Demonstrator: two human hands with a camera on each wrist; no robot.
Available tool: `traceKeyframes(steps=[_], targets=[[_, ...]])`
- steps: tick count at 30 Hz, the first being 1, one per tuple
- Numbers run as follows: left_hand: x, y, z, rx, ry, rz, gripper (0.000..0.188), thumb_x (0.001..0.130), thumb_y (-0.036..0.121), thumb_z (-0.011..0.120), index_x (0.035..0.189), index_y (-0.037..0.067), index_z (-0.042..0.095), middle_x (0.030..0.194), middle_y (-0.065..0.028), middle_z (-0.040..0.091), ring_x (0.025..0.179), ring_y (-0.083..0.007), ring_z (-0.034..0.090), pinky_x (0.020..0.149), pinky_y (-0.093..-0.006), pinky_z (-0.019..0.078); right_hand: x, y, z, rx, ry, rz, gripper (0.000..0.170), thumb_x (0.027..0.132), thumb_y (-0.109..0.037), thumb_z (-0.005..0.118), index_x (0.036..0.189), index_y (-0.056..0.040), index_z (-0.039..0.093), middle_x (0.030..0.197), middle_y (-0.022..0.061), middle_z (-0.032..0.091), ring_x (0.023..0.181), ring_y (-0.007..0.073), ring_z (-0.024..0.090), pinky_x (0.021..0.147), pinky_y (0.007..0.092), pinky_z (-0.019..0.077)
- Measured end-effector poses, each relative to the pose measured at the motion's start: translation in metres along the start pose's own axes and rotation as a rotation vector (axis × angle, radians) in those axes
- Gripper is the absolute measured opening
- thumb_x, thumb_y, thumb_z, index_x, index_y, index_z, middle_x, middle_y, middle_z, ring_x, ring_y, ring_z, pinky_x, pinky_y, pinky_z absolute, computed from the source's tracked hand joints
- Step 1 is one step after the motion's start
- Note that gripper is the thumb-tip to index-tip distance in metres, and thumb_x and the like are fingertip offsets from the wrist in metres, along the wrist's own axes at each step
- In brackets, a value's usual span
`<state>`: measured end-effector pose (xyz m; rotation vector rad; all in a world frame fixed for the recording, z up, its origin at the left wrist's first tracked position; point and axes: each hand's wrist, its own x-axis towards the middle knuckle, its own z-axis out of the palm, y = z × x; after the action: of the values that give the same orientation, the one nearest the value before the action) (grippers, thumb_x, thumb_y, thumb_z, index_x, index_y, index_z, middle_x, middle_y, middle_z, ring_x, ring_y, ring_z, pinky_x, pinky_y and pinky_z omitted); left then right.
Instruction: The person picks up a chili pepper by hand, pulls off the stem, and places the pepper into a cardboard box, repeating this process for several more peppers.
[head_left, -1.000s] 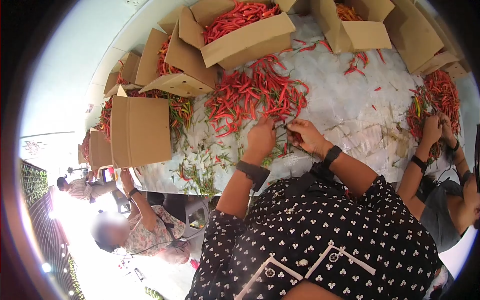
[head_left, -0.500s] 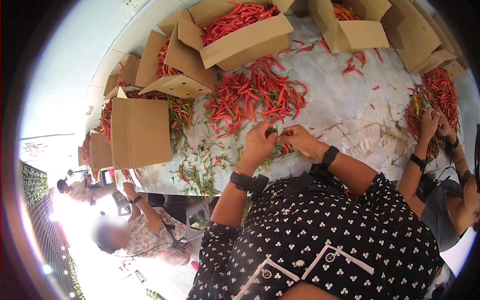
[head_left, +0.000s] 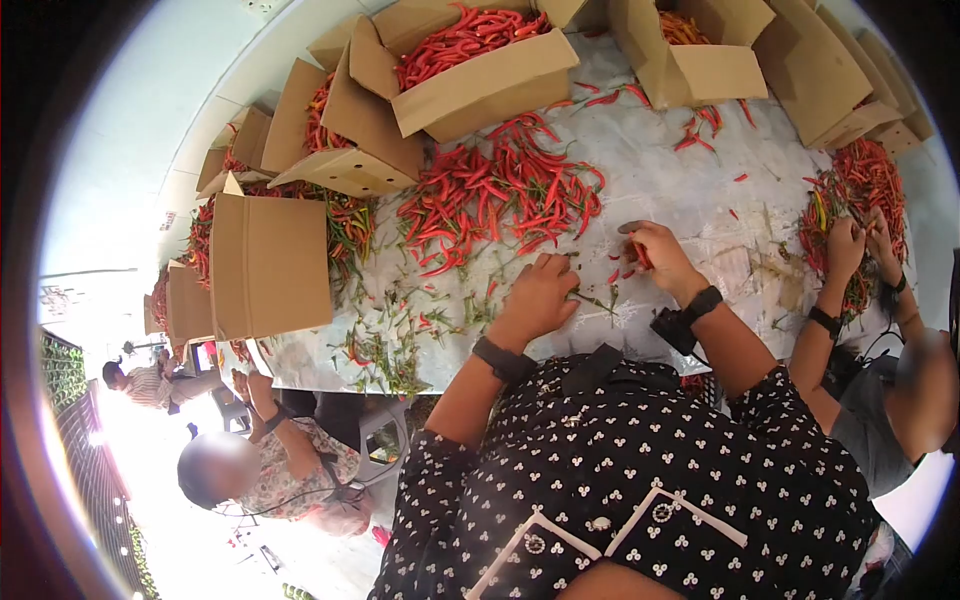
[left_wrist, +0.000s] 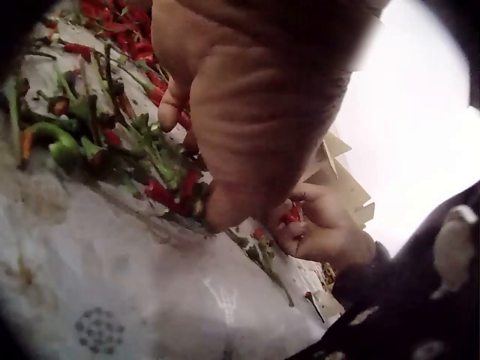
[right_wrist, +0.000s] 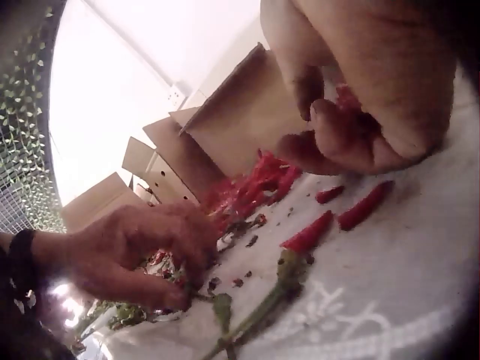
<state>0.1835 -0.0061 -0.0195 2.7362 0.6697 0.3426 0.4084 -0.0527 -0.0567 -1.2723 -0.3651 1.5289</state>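
Note:
In the head view the left hand [head_left: 540,298] rests low over green stems and scraps on the table, its thumb apart from the fingers in the right wrist view. The right hand [head_left: 660,262] is up and to the right, its fingers curled round red chili pieces [right_wrist: 346,99]. Between the hands lie a green stem [head_left: 597,302] and small red pieces. A pile of red chilies [head_left: 500,190] lies beyond the left hand. In the left wrist view the left hand [left_wrist: 247,127] hides part of the scraps beneath it.
Cardboard boxes with chilies stand along the far edge, one [head_left: 485,85] behind the pile. Another box [head_left: 270,265] stands at the left, near scattered green stems [head_left: 385,355]. A person at the right [head_left: 880,400] works at another chili heap [head_left: 870,185]; others sit at the left.
The hands, close together before, have moved apart: the left lower onto the scraps, the right rightward with red pieces held. The green stem now shows between them.

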Motion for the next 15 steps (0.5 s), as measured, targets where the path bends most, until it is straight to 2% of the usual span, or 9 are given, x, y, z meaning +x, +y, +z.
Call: traceKeyframes(steps=[4, 6, 7, 8, 9, 10, 11, 13, 15], targets=[[-0.032, -0.018, -0.001, 0.039, -0.012, -0.116, 0.016, 0.064, 0.019, 0.062, 0.074, 0.007, 0.058, 0.09, -0.01, 0.052, 0.084, -0.0276, 0.053, 0.068, -0.0402, 0.0461, 0.023, 0.004, 0.027, -0.077, 0.057, 0.006, 0.018, 0.077, -0.019, 0.058, 0.086, -0.0023, 0.059, 0.064, 0.0044, 0.057, 0.052, 0.0137, 0.056, 0.037, 0.0241, 0.0367], [-0.056, -0.027, -0.011, 0.027, -0.044, -0.197, 0.017, 0.065, 0.018, 0.062, 0.074, 0.006, 0.057, 0.088, -0.0109, 0.053, 0.084, -0.0297, 0.052, 0.069, -0.0409, 0.0451, 0.04, 0.008, 0.034, -0.38, 0.091, -0.065, 0.022, 0.072, -0.021, 0.063, 0.085, -0.0021, 0.062, 0.062, 0.0064, 0.059, 0.055, 0.0159, 0.058, 0.043, 0.0291, 0.0414], [-0.068, -0.03, -0.018, 0.011, -0.07, -0.277, 0.017, 0.065, 0.018, 0.062, 0.075, 0.005, 0.056, 0.085, -0.0117, 0.054, 0.083, -0.0318, 0.051, 0.071, -0.0415, 0.0441, 0.042, 0.008, 0.041, -0.378, 0.089, -0.062, 0.022, 0.072, -0.021, 0.063, 0.085, -0.0021, 0.062, 0.062, 0.0064, 0.059, 0.055, 0.0159, 0.058, 0.043, 0.0291, 0.0414], [-0.08, -0.033, -0.026, 0.012, -0.072, -0.279, 0.017, 0.065, 0.018, 0.062, 0.075, 0.005, 0.056, 0.085, -0.0117, 0.054, 0.083, -0.0318, 0.051, 0.071, -0.0415, 0.0441, 0.044, 0.007, 0.048, -0.531, 0.169, -0.171, 0.025, 0.07, -0.023, 0.065, 0.083, -0.0016, 0.063, 0.062, 0.0087, 0.06, 0.056, 0.0178, 0.058, 0.048, 0.0306, 0.0431], [-0.092, -0.034, -0.034, 0.05, -0.097, -0.383, 0.017, 0.066, 0.018, 0.062, 0.075, 0.005, 0.057, 0.083, -0.0119, 0.054, 0.083, -0.0318, 0.052, 0.07, -0.0414, 0.0443, 0.045, 0.005, 0.053, -0.685, 0.249, -0.282, 0.028, 0.068, -0.026, 0.066, 0.082, -0.0011, 0.064, 0.062, 0.011, 0.061, 0.057, 0.0197, 0.059, 0.053, 0.0321, 0.0449], [-0.103, -0.036, -0.041, 0.088, -0.122, -0.487, 0.017, 0.066, 0.019, 0.063, 0.075, 0.004, 0.058, 0.08, -0.0121, 0.054, 0.082, -0.0318, 0.052, 0.069, -0.0413, 0.0444, 0.046, 0.003, 0.056, -0.686, 0.245, -0.28, 0.028, 0.068, -0.026, 0.066, 0.082, -0.0011, 0.064, 0.062, 0.011, 0.061, 0.057, 0.0197, 0.059, 0.053, 0.0321, 0.0449], [-0.115, -0.039, -0.045, 0.087, -0.122, -0.491, 0.017, 0.066, 0.019, 0.063, 0.075, 0.004, 0.058, 0.08, -0.0121, 0.054, 0.082, -0.0318, 0.052, 0.069, -0.0413, 0.0444, 0.047, 0.0, 0.057, -0.779, 0.254, -0.28, 0.031, 0.067, -0.028, 0.067, 0.081, -0.0008, 0.065, 0.064, 0.0132, 0.061, 0.059, 0.0216, 0.06, 0.056, 0.0324, 0.0453], [-0.129, -0.043, -0.049, 0.2, -0.051, -0.589, 0.014, 0.069, 0.02, 0.062, 0.07, 0.006, 0.06, 0.082, -0.0126, 0.055, 0.081, -0.0309, 0.055, 0.068, -0.042, 0.0453, 0.052, 0.0, 0.057, -0.875, 0.261, -0.279, 0.033, 0.065, -0.03, 0.068, 0.08, -0.0005, 0.065, 0.066, 0.0155, 0.061, 0.061, 0.0234, 0.06, 0.06, 0.0327, 0.0458], [-0.126, -0.042, -0.049, 0.105, 0.032, -0.669, 0.015, 0.069, 0.02, 0.062, 0.072, 0.005, 0.06, 0.085, -0.0126, 0.057, 0.082, -0.0318, 0.055, 0.069, -0.0424, 0.045, 0.056, 0.005, 0.055, -0.831, 0.198, -0.32, 0.035, 0.065, -0.031, 0.069, 0.082, -0.0004, 0.065, 0.064, 0.0175, 0.059, 0.061, 0.0226, 0.06, 0.059, 0.0326, 0.0453]])
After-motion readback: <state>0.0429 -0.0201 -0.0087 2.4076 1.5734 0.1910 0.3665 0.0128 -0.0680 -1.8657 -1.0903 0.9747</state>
